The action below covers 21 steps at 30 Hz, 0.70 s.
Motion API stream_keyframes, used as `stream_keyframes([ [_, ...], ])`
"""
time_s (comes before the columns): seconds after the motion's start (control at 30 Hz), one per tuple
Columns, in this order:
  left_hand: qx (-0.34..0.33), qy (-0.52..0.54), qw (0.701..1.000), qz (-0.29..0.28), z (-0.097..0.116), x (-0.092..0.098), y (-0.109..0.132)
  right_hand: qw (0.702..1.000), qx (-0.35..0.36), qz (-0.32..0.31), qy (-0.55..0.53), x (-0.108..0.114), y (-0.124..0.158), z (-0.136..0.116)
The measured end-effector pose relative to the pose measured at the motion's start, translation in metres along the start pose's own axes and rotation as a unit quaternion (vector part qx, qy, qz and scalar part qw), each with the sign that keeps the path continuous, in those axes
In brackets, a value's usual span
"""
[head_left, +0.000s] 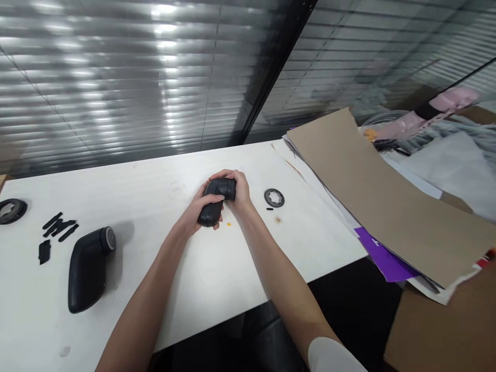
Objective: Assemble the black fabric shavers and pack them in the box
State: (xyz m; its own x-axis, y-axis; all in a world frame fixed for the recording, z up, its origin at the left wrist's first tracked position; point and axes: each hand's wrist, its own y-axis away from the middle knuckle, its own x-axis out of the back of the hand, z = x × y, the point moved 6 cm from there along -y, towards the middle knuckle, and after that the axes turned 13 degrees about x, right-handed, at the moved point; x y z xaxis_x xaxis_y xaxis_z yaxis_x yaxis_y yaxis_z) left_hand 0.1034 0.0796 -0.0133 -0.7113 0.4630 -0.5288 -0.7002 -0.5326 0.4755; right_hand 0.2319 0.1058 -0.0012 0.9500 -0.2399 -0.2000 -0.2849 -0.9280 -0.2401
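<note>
Both hands hold a black fabric shaver (212, 202) just above the middle of the white table. My left hand (196, 211) is closed around its handle, with the thumb lying across the body. At the head end, my right hand (241, 188) wraps around from the far side and right; its fingers are partly hidden. A second black fabric shaver (88, 269) lies at the left, its round perforated metal head facing right. Right of my hands rests a dark ring (275, 198) with a notched opening, and a small black strip (269, 209) sits just below it.
Several black strips (58, 225) and a black ring piece (12, 211) lie at the table's left. A tiny orange bit (229, 224) is near my hands. Brown cardboard (372, 181) covers the right side, over a purple sheet (383, 256). Blinds behind glass (116, 77) rise along the back.
</note>
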Motion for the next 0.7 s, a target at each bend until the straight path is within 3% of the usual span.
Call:
stream_keyframes([
  [0.1, 0.001, -0.003, 1.0, 0.006, 0.001, -0.002, 0.002, 0.999, 0.035, 0.007, 0.019, 0.0, -0.001, -0.01],
  [0.23, 0.0, 0.006, 1.0, 0.02, 0.003, -0.004, 0.006, 0.993, 0.072, 0.084, 0.033, 0.007, 0.0, -0.022],
  [0.33, -0.001, 0.014, 1.0, 0.023, 0.004, -0.004, 0.007, 0.991, 0.081, 0.097, 0.042, 0.011, 0.003, -0.025],
  [0.43, -0.001, 0.02, 1.0, 0.022, 0.004, -0.003, 0.006, 0.992, 0.09, 0.067, 0.055, 0.012, 0.006, -0.025],
  [0.6, -0.001, 0.018, 0.999, 0.026, 0.002, -0.002, 0.004, 0.993, 0.092, -0.034, 0.061, 0.003, 0.008, -0.022],
  [0.7, -0.002, 0.016, 0.999, 0.034, 0.002, -0.002, 0.004, 0.995, 0.074, -0.053, 0.031, -0.001, 0.007, -0.02],
])
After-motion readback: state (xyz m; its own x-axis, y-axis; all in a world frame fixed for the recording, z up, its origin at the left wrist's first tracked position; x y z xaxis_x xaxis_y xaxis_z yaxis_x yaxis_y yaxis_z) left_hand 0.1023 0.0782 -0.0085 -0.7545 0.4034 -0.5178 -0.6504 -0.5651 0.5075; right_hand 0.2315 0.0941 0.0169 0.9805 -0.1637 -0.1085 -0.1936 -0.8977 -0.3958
